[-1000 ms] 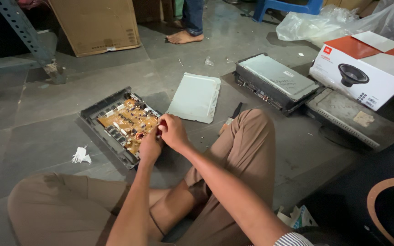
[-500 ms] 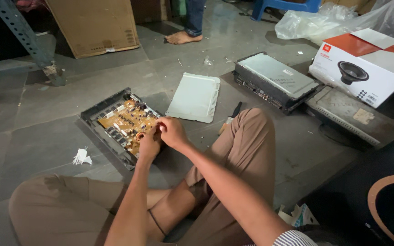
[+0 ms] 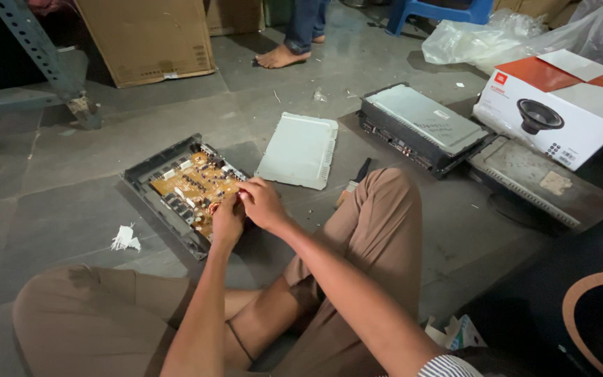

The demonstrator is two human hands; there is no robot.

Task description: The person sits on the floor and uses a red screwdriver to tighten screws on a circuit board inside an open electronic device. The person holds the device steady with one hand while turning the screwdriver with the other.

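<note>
Two hands are pressed onto the near edge of an opened amplifier's board.
The left hand and right hand are held together over the circuit board, left of the removed cover; whether anything is pinched cannot be told. A board-level step seems under way; fine fingertip control is called for.

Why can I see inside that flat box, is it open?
Open. The flat box shows its bare orange circuit board; a pale cover plate lies apart on the floor.

Grey tiled floor. Opened amplifier chassis left of centre, pale metal cover just right of it, closed amplifier farther right, flat unit beside that. Cardboard box far left, torn paper scrap near left.
</note>
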